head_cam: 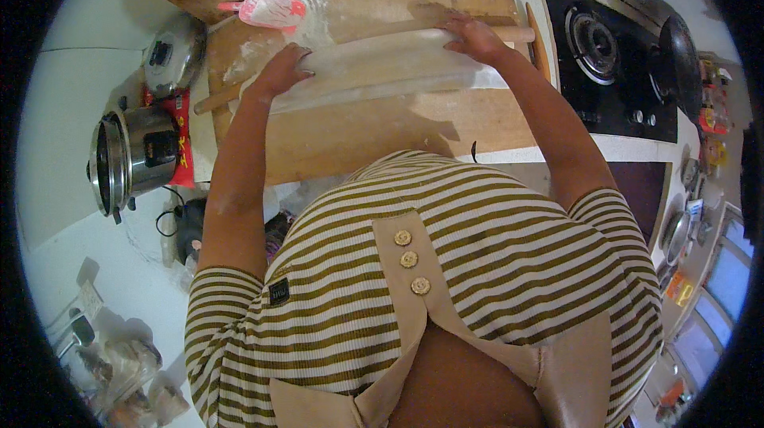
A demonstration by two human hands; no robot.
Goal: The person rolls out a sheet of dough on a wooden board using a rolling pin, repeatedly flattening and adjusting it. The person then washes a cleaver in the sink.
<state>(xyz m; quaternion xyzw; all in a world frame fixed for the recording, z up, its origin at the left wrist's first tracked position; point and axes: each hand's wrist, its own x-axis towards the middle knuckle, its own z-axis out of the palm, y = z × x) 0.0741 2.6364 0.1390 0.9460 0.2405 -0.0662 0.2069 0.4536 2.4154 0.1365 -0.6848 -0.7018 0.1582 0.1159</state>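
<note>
A wide sheet of dough (370,67) is wrapped around a wooden rolling pin (514,33), whose ends stick out at both sides, over a wooden board (358,141). My left hand (285,70) rests on the dough near its left end, fingers apart. On the dough's upper right part lies my right hand (474,37), its fingers spread. Neither hand closes around anything. A pink scoop (271,11) with white flour in it sits at the board's back left, beside loose flour (313,13).
A black gas hob (609,64) with a dark pan (679,64) is at the right. On the left stand a steel pot (140,150) and a metal lid (176,55). A slim wooden stick (537,43) lies along the board's right edge.
</note>
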